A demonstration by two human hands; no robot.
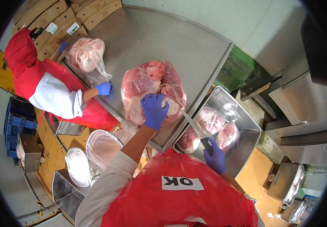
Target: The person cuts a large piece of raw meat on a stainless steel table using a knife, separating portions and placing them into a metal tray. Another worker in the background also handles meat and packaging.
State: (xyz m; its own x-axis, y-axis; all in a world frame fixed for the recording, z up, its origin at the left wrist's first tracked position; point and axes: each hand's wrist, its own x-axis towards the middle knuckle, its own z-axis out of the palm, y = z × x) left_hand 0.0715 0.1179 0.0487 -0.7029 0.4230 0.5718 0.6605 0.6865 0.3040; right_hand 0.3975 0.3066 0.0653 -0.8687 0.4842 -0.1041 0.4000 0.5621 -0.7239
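Observation:
A large bundle of pink meat in clear plastic (137, 87) lies on the steel table (186, 41) in front of me. My left hand (154, 109), in a blue glove, grips the top of that bundle with curled fingers. My gloved right hand (214, 157) is closed on the black handle of a knife (190, 121), its long blade pointing up and left toward the bundle's right side. Beside and partly under the knife, a steel bin (247, 147) holds several pieces of meat (228, 138). A smaller bagged piece of meat (86, 53) sits at the table's upper left.
A co-worker (57, 90) in red and white, with blue gloves, stands at the table's left edge near the smaller bag. Stacked cardboard boxes (61, 26) are behind. Several plastic-lined containers (103, 147), a steel bin (67, 193) and blue pallets (15, 132) stand lower left; steel equipment (300, 109) is at right.

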